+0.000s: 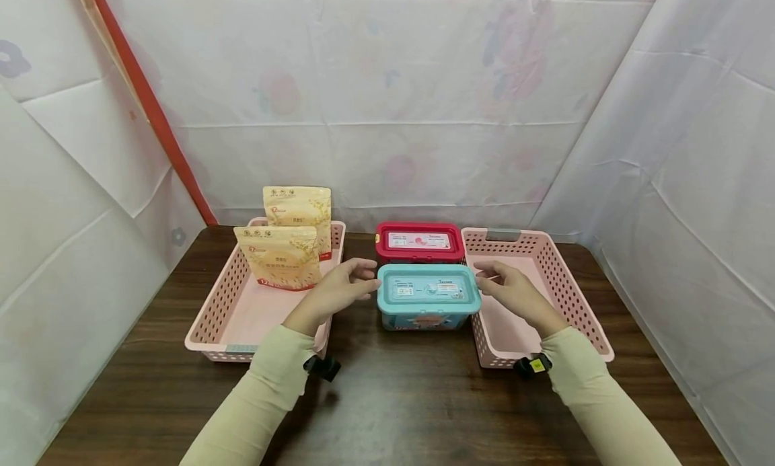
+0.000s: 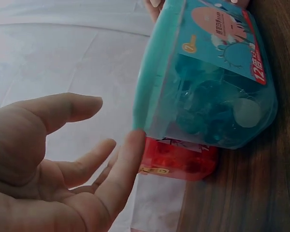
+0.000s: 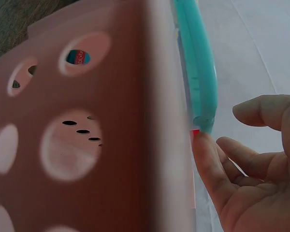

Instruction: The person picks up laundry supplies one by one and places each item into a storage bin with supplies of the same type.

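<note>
Starting at left with two yellow pouches (image 1: 280, 254) standing in a pink basket (image 1: 254, 318). Touching with the left hand (image 1: 336, 291), fingers loosely spread without gripping, the left end of a teal tub (image 1: 428, 298) on the dark table (image 1: 387, 399), just in front of a red tub (image 1: 420, 242). Touching its right end with the equally loose right hand (image 1: 521, 296), over another pink basket (image 1: 505, 331).

A dark, wood-grained worktop (image 1: 399, 419) is stretching across the foreground, catching a soft, pale sheen. Creased white sheeting (image 1: 387, 150) with faint pastel prints is hanging behind it and enclosing both sides. A red strip (image 1: 145, 103) is slanting down near the back left corner.
</note>
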Motion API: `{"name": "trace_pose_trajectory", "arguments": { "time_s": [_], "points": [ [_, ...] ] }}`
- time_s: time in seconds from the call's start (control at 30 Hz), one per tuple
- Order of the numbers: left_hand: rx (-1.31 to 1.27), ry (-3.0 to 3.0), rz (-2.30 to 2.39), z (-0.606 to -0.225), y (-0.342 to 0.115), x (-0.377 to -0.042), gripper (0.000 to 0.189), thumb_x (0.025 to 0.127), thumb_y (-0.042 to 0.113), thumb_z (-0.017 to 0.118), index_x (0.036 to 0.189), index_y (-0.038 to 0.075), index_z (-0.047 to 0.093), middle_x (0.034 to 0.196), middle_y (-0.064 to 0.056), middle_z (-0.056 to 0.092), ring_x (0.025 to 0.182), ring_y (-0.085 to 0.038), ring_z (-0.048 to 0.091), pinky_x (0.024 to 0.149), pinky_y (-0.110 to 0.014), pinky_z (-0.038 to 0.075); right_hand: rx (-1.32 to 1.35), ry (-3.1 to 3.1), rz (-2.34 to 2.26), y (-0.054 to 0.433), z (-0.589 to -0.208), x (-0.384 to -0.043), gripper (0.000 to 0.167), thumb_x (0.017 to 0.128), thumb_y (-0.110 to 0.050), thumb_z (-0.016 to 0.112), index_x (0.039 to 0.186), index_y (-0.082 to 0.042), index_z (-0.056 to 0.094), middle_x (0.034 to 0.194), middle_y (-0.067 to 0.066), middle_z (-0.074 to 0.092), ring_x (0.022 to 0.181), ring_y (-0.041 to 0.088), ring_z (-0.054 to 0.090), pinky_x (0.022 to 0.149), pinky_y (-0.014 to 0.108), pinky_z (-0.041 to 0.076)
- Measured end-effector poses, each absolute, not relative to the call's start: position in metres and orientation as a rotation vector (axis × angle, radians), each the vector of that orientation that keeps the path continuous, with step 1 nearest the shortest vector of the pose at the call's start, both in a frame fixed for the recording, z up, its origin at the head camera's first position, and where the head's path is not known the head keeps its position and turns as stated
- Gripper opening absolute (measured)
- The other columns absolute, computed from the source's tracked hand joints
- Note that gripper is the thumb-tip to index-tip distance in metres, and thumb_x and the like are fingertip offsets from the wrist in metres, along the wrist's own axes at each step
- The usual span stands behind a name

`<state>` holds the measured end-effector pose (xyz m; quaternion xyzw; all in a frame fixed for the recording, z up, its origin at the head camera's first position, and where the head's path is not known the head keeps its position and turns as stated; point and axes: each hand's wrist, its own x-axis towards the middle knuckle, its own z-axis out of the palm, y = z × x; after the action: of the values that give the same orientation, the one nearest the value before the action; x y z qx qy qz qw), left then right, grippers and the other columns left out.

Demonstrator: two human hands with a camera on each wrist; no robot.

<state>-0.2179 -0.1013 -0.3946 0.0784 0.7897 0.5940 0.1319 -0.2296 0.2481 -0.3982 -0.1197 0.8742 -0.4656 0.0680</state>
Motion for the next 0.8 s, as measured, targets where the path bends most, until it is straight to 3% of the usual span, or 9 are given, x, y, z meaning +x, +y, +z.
{"name": "trace_pose_trajectory", "arguments": {
  "time_s": [0.3, 0.57, 0.8],
  "points": [
    [0.229, 2.299, 1.692, -0.399, -0.095, -0.218, 0.059, 0.095, 0.014, 0.069, 0.145, -0.004, 0.046, 0.129, -0.022, 0.055, 0.104, -0.027, 0.065, 0.089, -0.041, 0.056, -0.356, 2.582, -1.397, 0.247, -0.402, -0.230, 0.050, 0.102, -0.019, 0.060, 0.142, 0.009, 0.047, 0.117, 0.023, 0.062, 0.094, 0.027, 0.067, 0.089, 0.054, 0.053],
    [0.236, 2.415, 1.591, -0.402, -0.093, -0.219, 0.059, 0.092, 0.018, 0.074, 0.143, 0.000, 0.051, 0.127, -0.016, 0.060, 0.108, -0.026, 0.061, 0.086, -0.038, 0.056, -0.372, 2.675, -1.247, 0.247, -0.398, -0.232, 0.050, 0.099, -0.020, 0.065, 0.140, 0.005, 0.054, 0.113, 0.018, 0.066, 0.098, 0.027, 0.065, 0.079, 0.038, 0.055],
    [0.321, 2.578, 1.443, -0.399, -0.090, -0.220, 0.057, 0.090, 0.021, 0.076, 0.139, -0.002, 0.056, 0.119, -0.014, 0.065, 0.104, -0.024, 0.065, 0.081, -0.036, 0.057, -0.376, 2.704, -1.194, 0.245, -0.395, -0.233, 0.048, 0.098, -0.019, 0.066, 0.138, 0.006, 0.055, 0.110, 0.017, 0.067, 0.097, 0.027, 0.065, 0.078, 0.038, 0.055]
  ]
}}
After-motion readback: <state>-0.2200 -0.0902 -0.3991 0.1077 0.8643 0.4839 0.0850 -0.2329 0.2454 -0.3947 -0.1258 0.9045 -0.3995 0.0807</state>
